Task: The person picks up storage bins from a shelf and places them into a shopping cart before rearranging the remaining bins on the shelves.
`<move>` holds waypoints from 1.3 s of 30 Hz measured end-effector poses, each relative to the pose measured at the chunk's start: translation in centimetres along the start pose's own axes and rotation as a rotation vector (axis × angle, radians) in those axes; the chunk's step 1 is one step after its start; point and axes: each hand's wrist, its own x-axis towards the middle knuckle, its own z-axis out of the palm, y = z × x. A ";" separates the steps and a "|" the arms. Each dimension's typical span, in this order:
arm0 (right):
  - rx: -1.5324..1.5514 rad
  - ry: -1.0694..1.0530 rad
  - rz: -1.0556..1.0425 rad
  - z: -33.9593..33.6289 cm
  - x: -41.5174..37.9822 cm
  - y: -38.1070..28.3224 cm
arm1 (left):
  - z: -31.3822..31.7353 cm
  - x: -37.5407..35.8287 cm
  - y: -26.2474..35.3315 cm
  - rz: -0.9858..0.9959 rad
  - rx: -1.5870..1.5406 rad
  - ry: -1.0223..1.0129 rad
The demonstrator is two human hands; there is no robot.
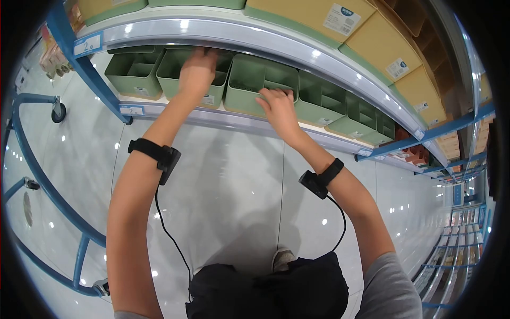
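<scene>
Green storage boxes with inner compartments stand in a row on the lower shelf. My left hand (198, 73) reaches over one green storage box (169, 83), near the left end of the row. Its fingers stretch toward the back of that box, with the tips in shadow under the upper shelf's edge. My right hand (280, 109) is closed on the front rim of the neighbouring green storage box (244, 99), its fingers bent over the edge into a compartment. A black strap with a small device is worn on each forearm.
Overhead, the upper shelf edge (212, 31) juts out, with yellow-and-green boxes (329, 21) on it. A blue shelf post (90, 72) stands at the left. Beside me on the left is a wheeled blue cart frame (40, 159). More green boxes (319, 98) extend rightward.
</scene>
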 end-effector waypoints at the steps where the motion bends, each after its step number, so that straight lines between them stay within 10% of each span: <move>1: 0.009 -0.010 0.002 -0.1 0.0 0.0 | -0.1 -0.3 0.0 0.010 -0.006 0.049; 19: 0.149 0.005 -0.038 -1.2 -0.4 0.5 | 1.1 1.8 -1.1 0.049 0.175 -0.113; 25: 0.174 0.095 -0.053 -1.7 -0.6 0.7 | -0.4 -0.6 -0.6 0.083 0.044 0.245; 37: -0.108 -0.023 -0.377 2.1 14.5 -4.0 | -3.8 -6.2 -2.6 0.257 -0.020 0.009; 39: 0.628 -0.098 0.030 2.6 15.2 -4.4 | -4.1 -6.3 -2.9 0.249 -0.088 0.002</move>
